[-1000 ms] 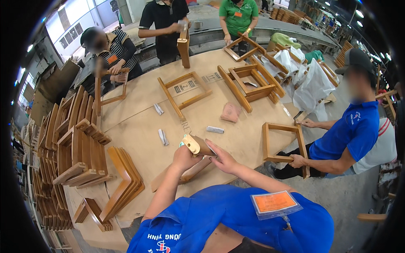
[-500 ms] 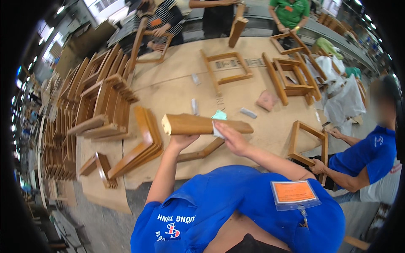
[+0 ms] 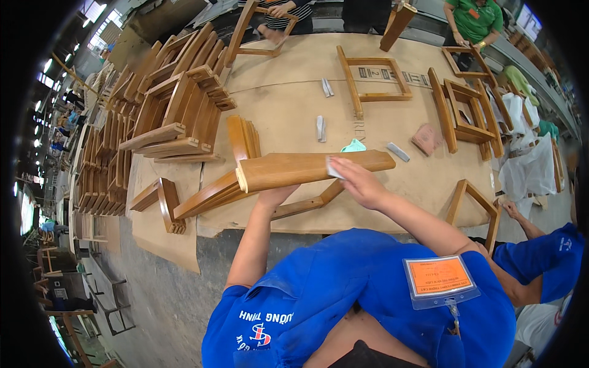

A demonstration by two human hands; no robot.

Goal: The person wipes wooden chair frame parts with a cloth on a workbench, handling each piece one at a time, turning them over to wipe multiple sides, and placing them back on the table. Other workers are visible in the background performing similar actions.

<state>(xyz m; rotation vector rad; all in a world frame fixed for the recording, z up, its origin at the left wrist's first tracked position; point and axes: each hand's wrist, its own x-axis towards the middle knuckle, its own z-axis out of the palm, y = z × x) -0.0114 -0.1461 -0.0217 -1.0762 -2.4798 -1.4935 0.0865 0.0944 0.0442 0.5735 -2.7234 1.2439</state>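
A brown varnished wooden furniture piece [image 3: 282, 170] lies crosswise in front of me, its pale end toward the left. My left hand [image 3: 277, 195] grips it from below near that end, the fingers partly hidden behind the wood. My right hand [image 3: 362, 184] is closed on a folded whitish sanding sheet [image 3: 332, 168], pressed to the wood right of its middle. Beneath the piece runs an angled wooden bar [image 3: 310, 205]; whether it is joined to the held piece I cannot tell. A light green cloth scrap [image 3: 353, 146] lies just beyond.
Stacked wooden frames [image 3: 178, 116] stand at the left, beside nested angled parts [image 3: 215, 193]. On the cardboard-covered table [image 3: 276, 104] lie grey folded sheets [image 3: 321, 129], a pinkish pad [image 3: 426, 140] and wooden frames [image 3: 377, 80]. Co-workers handle frames across the table and at the right.
My view has swung, so the table contents sit farther right and higher. The wooden piece shows more of its broad face. Both hands stay on it, the right still pressing the sheet.
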